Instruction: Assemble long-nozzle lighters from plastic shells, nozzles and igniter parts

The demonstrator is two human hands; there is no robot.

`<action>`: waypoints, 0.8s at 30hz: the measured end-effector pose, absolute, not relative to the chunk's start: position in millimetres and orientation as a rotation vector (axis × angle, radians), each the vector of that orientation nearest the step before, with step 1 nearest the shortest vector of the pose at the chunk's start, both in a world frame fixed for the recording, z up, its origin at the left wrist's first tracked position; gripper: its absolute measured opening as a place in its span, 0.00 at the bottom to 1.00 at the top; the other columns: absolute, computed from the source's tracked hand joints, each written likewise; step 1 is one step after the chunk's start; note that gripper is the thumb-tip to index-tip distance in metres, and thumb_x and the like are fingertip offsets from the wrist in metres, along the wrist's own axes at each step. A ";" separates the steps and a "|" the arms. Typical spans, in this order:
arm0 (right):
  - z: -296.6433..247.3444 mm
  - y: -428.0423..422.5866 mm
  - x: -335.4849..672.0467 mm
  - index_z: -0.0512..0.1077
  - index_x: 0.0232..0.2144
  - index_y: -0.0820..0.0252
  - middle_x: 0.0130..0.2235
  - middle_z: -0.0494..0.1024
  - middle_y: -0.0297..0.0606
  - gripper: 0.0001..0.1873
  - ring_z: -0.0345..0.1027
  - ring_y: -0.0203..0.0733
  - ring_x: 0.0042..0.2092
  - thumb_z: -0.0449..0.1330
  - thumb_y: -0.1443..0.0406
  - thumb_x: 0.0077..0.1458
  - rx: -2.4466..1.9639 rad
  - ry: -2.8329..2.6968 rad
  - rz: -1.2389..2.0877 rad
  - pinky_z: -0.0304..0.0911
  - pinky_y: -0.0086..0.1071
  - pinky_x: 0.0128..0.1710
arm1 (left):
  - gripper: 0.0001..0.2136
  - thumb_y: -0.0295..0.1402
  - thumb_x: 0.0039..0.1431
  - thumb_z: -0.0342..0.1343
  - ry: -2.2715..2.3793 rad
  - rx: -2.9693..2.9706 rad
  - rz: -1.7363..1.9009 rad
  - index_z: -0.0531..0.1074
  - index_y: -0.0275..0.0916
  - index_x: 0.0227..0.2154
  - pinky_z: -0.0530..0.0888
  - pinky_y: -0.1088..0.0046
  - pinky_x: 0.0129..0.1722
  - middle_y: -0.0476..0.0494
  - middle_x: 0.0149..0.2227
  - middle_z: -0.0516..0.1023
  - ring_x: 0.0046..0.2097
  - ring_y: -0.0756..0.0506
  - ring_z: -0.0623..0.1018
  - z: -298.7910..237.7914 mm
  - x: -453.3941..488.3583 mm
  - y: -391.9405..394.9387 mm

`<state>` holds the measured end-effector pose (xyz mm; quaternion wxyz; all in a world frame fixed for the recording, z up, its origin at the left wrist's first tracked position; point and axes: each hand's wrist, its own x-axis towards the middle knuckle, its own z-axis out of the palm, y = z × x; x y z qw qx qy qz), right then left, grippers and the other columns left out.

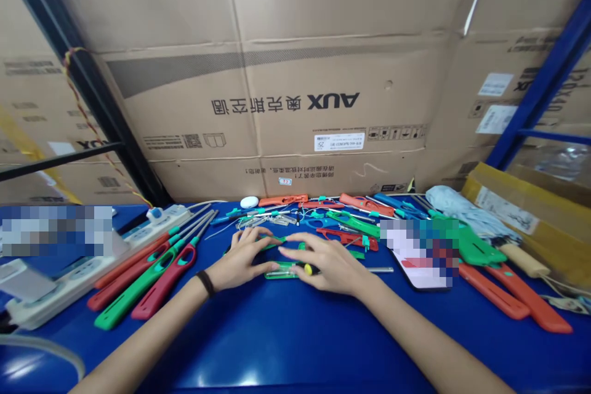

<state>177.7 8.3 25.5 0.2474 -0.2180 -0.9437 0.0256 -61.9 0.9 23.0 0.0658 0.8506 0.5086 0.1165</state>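
Both hands are close together over the middle of the blue table. My left hand [244, 258] has its fingers curled over a green plastic lighter casing [272, 242], and its thumb reaches a clear green piece [279, 271] lying between the hands. My right hand [330, 263] bends around a screwdriver [308, 269]; its yellow-and-black handle end shows between thumb and fingers, and a metal shaft comes out beyond the hand on the right. Its fingertips point at the green pieces. The undersides of both hands are hidden.
Loose lighter parts, including a red casing [346, 238], lie behind the hands. Long-necked lighters [161, 280] and a power strip [60, 286] are on the left. On the right are a phone [418, 265], orange lighters [530, 301], a folded umbrella [471, 212] and a box [549, 234].
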 end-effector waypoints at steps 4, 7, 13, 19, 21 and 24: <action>37.4 20.2 193.6 0.70 0.50 0.54 0.48 0.72 0.40 0.17 0.70 0.36 0.41 0.52 0.67 0.59 -0.601 -2.189 -0.088 0.67 0.28 0.36 | 0.18 0.47 0.56 0.56 1.519 2.585 0.389 0.69 0.51 0.48 0.56 0.50 0.53 0.44 0.51 0.66 0.54 0.36 0.63 32.5 -58.4 1.7; 40.2 27.5 202.0 0.73 0.45 0.56 0.41 0.74 0.40 0.15 0.70 0.36 0.40 0.53 0.69 0.58 -0.625 -2.043 -0.161 0.67 0.27 0.35 | 0.14 0.45 0.57 0.55 1.472 2.596 0.379 0.71 0.52 0.46 0.56 0.51 0.53 0.45 0.50 0.67 0.53 0.37 0.65 34.2 -55.2 1.1; 36.2 28.6 202.8 0.73 0.45 0.55 0.43 0.74 0.39 0.15 0.70 0.36 0.40 0.52 0.69 0.58 -0.618 -2.171 -0.121 0.66 0.27 0.35 | 0.13 0.44 0.61 0.50 1.404 2.590 0.405 0.71 0.51 0.46 0.58 0.55 0.52 0.45 0.49 0.69 0.52 0.39 0.67 31.7 -53.7 -1.3; 32.2 18.4 191.5 0.74 0.42 0.56 0.38 0.75 0.37 0.12 0.69 0.34 0.36 0.54 0.67 0.58 -0.633 -2.307 0.036 0.63 0.26 0.32 | 0.11 0.44 0.59 0.53 1.370 2.610 0.488 0.73 0.47 0.40 0.61 0.63 0.52 0.48 0.44 0.74 0.47 0.44 0.71 34.4 -61.6 -23.5; 27.4 12.4 181.0 0.73 0.43 0.56 0.39 0.75 0.36 0.12 0.68 0.37 0.40 0.54 0.65 0.59 -0.638 -2.427 0.103 0.64 0.27 0.36 | 0.13 0.45 0.57 0.56 1.392 2.646 0.485 0.72 0.47 0.42 0.60 0.61 0.53 0.47 0.44 0.74 0.47 0.43 0.72 30.0 -62.9 -32.0; 19.5 4.2 163.0 0.68 0.49 0.58 0.44 0.75 0.38 0.14 0.67 0.39 0.45 0.52 0.67 0.60 -0.642 -2.592 0.147 0.64 0.31 0.41 | 0.13 0.43 0.59 0.54 1.474 2.654 0.539 0.70 0.46 0.45 0.57 0.58 0.55 0.47 0.45 0.75 0.48 0.42 0.71 19.8 -61.7 -37.0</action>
